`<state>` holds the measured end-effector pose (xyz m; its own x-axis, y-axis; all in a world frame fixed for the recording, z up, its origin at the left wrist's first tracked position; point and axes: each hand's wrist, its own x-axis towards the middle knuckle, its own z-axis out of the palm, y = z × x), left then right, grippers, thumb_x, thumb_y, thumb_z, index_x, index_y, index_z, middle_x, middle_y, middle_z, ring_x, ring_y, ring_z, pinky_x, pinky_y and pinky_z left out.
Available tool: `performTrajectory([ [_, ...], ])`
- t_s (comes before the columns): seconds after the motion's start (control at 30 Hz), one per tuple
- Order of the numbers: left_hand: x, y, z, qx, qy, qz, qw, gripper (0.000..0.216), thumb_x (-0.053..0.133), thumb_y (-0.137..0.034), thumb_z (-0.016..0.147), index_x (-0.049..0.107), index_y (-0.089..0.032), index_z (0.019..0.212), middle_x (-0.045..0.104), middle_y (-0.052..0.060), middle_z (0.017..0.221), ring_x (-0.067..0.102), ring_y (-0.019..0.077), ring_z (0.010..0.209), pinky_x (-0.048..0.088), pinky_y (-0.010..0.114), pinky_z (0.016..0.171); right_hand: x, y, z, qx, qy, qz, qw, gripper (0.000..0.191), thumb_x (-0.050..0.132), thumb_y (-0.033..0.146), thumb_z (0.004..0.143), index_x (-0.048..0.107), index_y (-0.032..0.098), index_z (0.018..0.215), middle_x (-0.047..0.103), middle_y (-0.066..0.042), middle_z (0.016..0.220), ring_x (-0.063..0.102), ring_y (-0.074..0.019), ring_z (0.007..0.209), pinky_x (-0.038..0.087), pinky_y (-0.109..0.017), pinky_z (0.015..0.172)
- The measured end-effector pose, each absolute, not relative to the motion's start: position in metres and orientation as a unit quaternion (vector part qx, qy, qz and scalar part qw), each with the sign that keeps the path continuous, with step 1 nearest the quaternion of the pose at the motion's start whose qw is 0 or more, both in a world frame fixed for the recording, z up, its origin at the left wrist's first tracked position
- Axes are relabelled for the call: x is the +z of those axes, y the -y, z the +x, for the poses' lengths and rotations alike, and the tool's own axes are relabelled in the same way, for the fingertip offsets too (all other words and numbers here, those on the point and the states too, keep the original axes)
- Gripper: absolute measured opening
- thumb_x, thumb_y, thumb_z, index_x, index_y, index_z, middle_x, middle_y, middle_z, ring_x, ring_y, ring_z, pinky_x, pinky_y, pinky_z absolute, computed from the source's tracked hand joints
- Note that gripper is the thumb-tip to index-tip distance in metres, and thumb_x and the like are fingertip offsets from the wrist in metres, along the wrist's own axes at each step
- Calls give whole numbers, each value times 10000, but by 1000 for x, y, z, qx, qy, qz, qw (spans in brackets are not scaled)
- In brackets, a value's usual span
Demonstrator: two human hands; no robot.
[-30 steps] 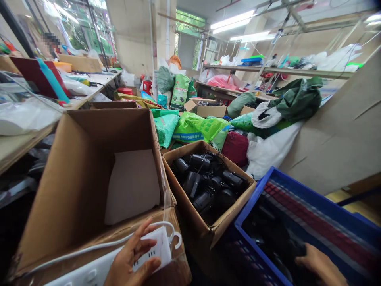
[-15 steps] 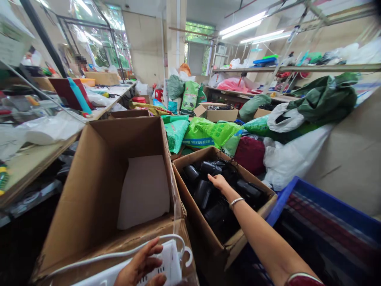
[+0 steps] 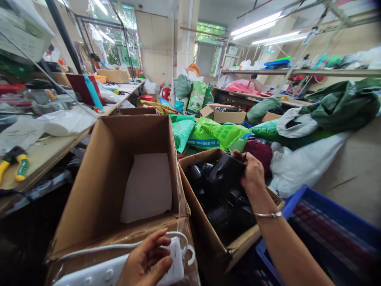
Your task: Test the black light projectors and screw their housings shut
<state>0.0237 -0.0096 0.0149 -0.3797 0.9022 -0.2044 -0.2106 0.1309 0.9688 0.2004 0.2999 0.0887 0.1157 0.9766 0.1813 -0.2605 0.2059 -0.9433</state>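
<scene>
1. One head view: right hand clamped on a black device, which lies to its left, over the smaller carton, long axis seemingly slanting down-left.
2. Left hand, farther off, fingers parted over the power strip!

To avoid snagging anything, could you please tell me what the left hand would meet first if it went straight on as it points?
The left hand would probably meet the white cord looping past the end of the power strip, though depth is hard to judge here.
</scene>
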Motion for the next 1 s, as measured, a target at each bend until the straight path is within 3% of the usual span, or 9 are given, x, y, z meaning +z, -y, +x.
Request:
performTrajectory([
  [0.13, 37, -15, 43, 610, -524, 312, 506, 599, 775, -465, 658, 589, -224, 1175, 645, 109, 1067, 627, 231, 887, 511, 365, 795, 122, -245, 194, 533, 435, -341, 641, 372, 566, 552, 769, 605, 185, 812, 708, -37, 829, 674, -184, 750, 558, -310, 672],
  [0.27, 52, -38, 55, 651, -420, 246, 582, 883, 793, -520, 613, 398, -236, 1350, 585, 162, 1194, 624, 258, 928, 496, 391, 794, 124, -182, 184, 576, 473, -278, 606, 260, 712, 403, 724, 541, 207, 740, 685, -56, 961, 654, -189, 853, 543, -308, 747],
  [0.33, 54, -40, 55, 644, -409, 213, 610, 804, 784, -491, 649, 418, -213, 1309, 631, 153, 1109, 642, 262, 904, 499, 388, 776, 119, -160, 180, 588, 525, -216, 575, 299, 740, 364, 714, 479, 220, 738, 655, -64, 1076, 624, -209, 971, 522, -333, 817],
  [0.43, 48, -31, 52, 632, -442, 183, 610, 659, 794, -457, 655, 470, -217, 1176, 680, 111, 990, 663, 259, 854, 509, 354, 704, 109, -143, 174, 614, 615, -169, 464, 466, 810, 388, 616, 490, 241, 921, 579, -99, 1231, 550, -263, 1125, 463, -409, 927],
  [0.53, 35, -18, 51, 649, -423, 155, 613, 641, 784, -499, 648, 456, -269, 1147, 688, 86, 1031, 671, 263, 898, 503, 374, 762, 98, -135, 170, 621, 649, -193, 395, 616, 850, 346, 532, 501, 232, 1026, 560, -116, 1244, 538, -281, 1129, 430, -434, 955],
  [0.63, 26, -9, 50, 646, -392, 152, 637, 747, 803, -563, 567, 475, -282, 1177, 690, 84, 1033, 666, 288, 933, 493, 396, 808, 93, -128, 169, 643, 638, -145, 398, 667, 823, 341, 545, 493, 239, 1116, 535, -119, 1266, 541, -285, 1113, 449, -430, 923],
  [0.7, 24, -6, 47, 628, -403, 168, 644, 796, 819, -577, 515, 517, -237, 1168, 698, 91, 952, 677, 288, 856, 509, 381, 748, 92, -123, 169, 647, 637, -107, 406, 688, 803, 317, 555, 470, 252, 1153, 501, -114, 1297, 533, -283, 1127, 444, -420, 931],
  [0.87, 36, 1, 32, 581, -491, 211, 614, 578, 773, -506, 653, 568, -155, 1064, 609, -7, 575, 598, 158, 481, 438, 236, 470, 89, -115, 168, 563, 719, -95, 396, 650, 794, 198, 540, 453, 268, 1089, 447, -101, 1322, 570, -249, 1061, 468, -355, 885],
  [1.0, 56, 9, 25, 563, -564, 226, 560, 490, 755, -467, 683, 587, -141, 1007, 621, -4, 589, 580, 132, 482, 440, 219, 475, 78, -116, 166, 451, 797, -94, 390, 697, 813, 176, 541, 460, 278, 1134, 440, -111, 1334, 525, -272, 1145, 462, -371, 916],
])
